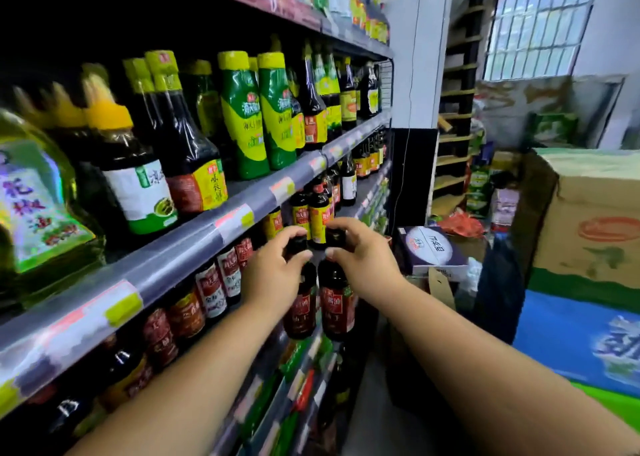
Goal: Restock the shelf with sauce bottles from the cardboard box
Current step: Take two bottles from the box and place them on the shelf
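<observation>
Two dark sauce bottles with red labels hang side by side in front of the lower shelf. My left hand (273, 268) grips the black cap of the left bottle (300, 308). My right hand (360, 258) grips the cap of the right bottle (336, 308). Both bottles are upright, almost touching, just off the shelf edge (194, 247). Behind them on that shelf stand similar dark bottles with yellow and red labels (320, 218). The box the bottles came from is not clearly in view.
The shelf above holds green squeeze bottles (242, 116) and dark soy bottles (187, 136). A white-and-purple carton (433, 247) lies on the floor ahead. A large cardboard box (588, 220) on blue packs (581, 344) stands at right, narrowing the aisle.
</observation>
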{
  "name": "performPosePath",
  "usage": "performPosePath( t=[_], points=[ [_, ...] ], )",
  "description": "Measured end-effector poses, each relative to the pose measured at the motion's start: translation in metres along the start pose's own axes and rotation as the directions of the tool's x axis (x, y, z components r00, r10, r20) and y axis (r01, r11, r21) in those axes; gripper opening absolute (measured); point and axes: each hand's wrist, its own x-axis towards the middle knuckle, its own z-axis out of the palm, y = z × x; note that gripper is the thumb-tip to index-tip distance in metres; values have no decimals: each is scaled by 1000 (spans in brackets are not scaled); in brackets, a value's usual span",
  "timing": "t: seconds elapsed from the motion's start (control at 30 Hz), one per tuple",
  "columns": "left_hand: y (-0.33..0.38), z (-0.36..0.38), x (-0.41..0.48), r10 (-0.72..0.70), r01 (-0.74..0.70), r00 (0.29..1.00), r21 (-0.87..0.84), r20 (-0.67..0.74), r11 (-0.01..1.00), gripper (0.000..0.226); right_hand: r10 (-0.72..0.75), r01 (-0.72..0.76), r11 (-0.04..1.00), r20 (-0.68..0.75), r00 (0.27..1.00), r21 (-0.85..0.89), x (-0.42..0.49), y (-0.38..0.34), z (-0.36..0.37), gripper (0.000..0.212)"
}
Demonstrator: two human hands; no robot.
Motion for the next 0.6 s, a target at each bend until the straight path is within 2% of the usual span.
performPosePath(
  t=[0.1, 0.27, 0.47, 0.6],
  points=[
    [-15, 7, 19, 14, -13, 1000, 45, -19, 999, 34, -36, 36, 996, 4, 999, 80, 30, 16, 9, 43],
    [-44, 19, 39, -50, 63, 986, 73, -159, 995, 35, -102, 79, 976, 108, 989, 203, 82, 41, 31, 43],
    [-64, 30, 49, -103, 168, 952, 209, -289, 963, 43, -235, 156, 942, 253, 939, 298, 123, 62, 64, 49],
    [-76, 37, 52, -161, 265, 904, 225, -396, 938, 42, -302, 162, 909, 337, 892, 385, 140, 71, 83, 46]
  ],
)
